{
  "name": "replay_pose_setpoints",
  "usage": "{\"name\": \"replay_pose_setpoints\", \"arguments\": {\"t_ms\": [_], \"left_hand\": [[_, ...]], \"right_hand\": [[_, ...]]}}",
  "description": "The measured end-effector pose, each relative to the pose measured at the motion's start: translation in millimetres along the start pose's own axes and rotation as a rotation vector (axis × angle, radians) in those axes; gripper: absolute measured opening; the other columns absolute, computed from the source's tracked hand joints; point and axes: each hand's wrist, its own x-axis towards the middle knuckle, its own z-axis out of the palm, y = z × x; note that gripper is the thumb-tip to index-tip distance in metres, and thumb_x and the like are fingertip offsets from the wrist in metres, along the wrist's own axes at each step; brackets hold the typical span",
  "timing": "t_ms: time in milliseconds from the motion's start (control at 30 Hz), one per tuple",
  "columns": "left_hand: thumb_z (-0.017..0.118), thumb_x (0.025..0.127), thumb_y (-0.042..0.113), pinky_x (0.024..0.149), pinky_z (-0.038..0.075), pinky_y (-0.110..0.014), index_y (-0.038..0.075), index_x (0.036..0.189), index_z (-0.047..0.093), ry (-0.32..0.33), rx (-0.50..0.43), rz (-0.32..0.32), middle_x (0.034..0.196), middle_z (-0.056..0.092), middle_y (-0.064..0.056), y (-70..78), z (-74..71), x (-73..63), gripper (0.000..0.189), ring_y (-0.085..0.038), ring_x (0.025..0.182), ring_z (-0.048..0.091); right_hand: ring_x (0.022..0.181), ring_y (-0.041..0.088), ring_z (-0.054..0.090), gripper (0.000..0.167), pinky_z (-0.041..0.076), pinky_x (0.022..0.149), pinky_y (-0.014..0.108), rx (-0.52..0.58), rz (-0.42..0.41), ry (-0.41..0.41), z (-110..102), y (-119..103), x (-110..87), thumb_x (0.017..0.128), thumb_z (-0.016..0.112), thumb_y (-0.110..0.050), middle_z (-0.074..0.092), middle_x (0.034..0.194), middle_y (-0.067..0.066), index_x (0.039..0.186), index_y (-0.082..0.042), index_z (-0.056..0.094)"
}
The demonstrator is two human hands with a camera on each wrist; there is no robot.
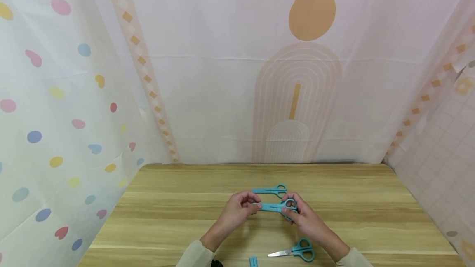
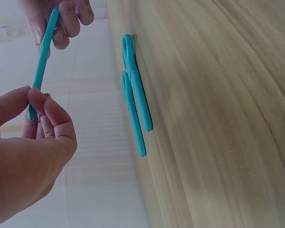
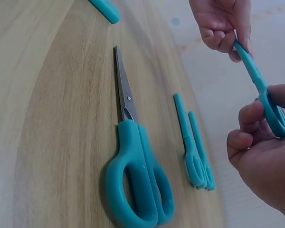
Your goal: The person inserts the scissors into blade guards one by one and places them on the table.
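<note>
Between both hands is a pair of teal scissors (image 1: 270,207) with a teal blade cover over its blades, raised above the table. My left hand (image 1: 238,210) pinches the covered tip between thumb and fingers. The finger loops are gripped by my right hand (image 1: 303,216), its thumb on top. Two more covered scissors (image 2: 138,102) lie side by side on the table in the left wrist view; the head view plainly shows one. Nearer to me rests an uncovered pair of scissors (image 3: 133,156) with bare metal blades, and left of it a loose teal cover (image 1: 253,261).
The wood-grain table (image 1: 167,217) reaches back to a patterned curtain (image 1: 208,102). Other curtains hang at the left and right. A small black object (image 1: 217,263) shows at the bottom edge, near the left sleeve (image 1: 195,254).
</note>
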Motion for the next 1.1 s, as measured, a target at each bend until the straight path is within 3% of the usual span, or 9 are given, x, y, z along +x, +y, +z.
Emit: {"name": "replay_pose_setpoints", "arguments": {"t_ms": [400,600,867,1100], "left_hand": [[0.065,0.095,0.01,0.073,0.054,-0.032,0.0,0.106,0.063,0.035,-0.006,-0.007,0.092,0.067,-0.007,-1.4,-0.6,-1.4,0.015,-0.023,0.084,0.063],[0.069,0.092,0.009,0.068,0.05,-0.027,0.0,0.105,0.063,0.033,0.007,0.002,0.09,0.069,-0.006,-3.5,-2.1,0.0,0.016,-0.015,0.079,0.06],[0.072,0.089,0.006,0.072,0.052,-0.025,-0.003,0.106,0.061,0.051,-0.003,-0.01,0.093,0.068,-0.008,-3.9,-3.3,-1.9,0.022,-0.013,0.081,0.062],[0.071,0.087,0.001,0.078,0.055,-0.036,-0.006,0.106,0.061,0.019,0.016,-0.019,0.092,0.068,-0.009,-8.5,-2.8,-3.4,0.022,-0.015,0.083,0.062]], "right_hand": [[0.076,0.012,0.052,0.036,0.05,0.068,0.027,-0.002,0.018,0.065,-0.4,-0.6,-0.1,0.099,0.058,-0.009,0.049,0.094,0.005,0.126,0.007,0.04],[0.08,0.012,0.054,0.039,0.052,0.068,0.028,-0.003,0.05,0.121,-2.1,2.4,0.5,0.095,0.064,-0.007,0.054,0.097,0.007,0.125,0.007,0.042],[0.072,0.013,0.056,0.046,0.054,0.066,0.03,0.024,0.074,0.116,-3.9,4.2,-1.3,0.092,0.069,-0.008,0.057,0.088,0.003,0.123,0.009,0.04],[0.072,0.014,0.057,0.044,0.054,0.067,0.031,-0.009,0.123,0.14,-4.9,6.4,-2.8,0.092,0.07,-0.01,0.055,0.082,0.002,0.123,0.006,0.043]]}}
